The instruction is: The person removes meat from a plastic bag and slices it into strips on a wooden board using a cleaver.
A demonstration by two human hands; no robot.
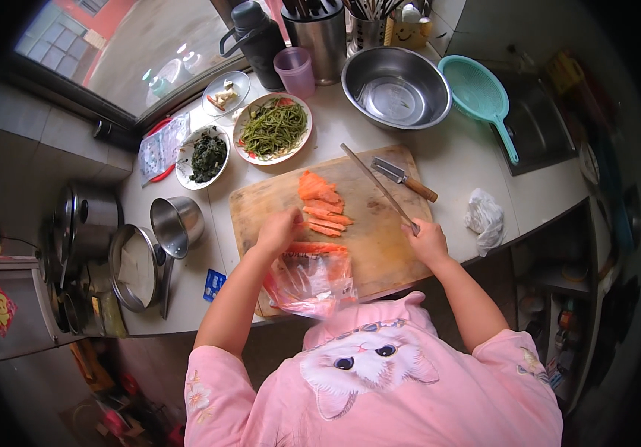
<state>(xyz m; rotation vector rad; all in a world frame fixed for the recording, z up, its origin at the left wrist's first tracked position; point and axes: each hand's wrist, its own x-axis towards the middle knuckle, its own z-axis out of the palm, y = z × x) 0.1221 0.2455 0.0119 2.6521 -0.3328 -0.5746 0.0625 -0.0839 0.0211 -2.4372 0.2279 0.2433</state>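
Note:
On a wooden cutting board [376, 262], several flat orange slices [323, 195], of a food whose kind I cannot tell, lie in an overlapping column. My left hand [282, 230] is at the left edge of the lower slices, fingertips close together; whether it pinches one is unclear. My right hand [428, 241] grips the handle of a long knife [379, 183], seen nearly edge-on, its blade pointing up and left. An opened clear plastic packet [315, 279] with more orange pieces lies at the board's near edge. A peeler with a wooden handle [404, 179] rests at the board's upper right.
Behind the board stand a plate of green stems [273, 129], a bowl of dark greens [203, 157], a steel basin [396, 89] and a green strainer [474, 89]. A steel ladle-like pot [177, 226] is left, a crumpled white plastic bag [485, 218] right.

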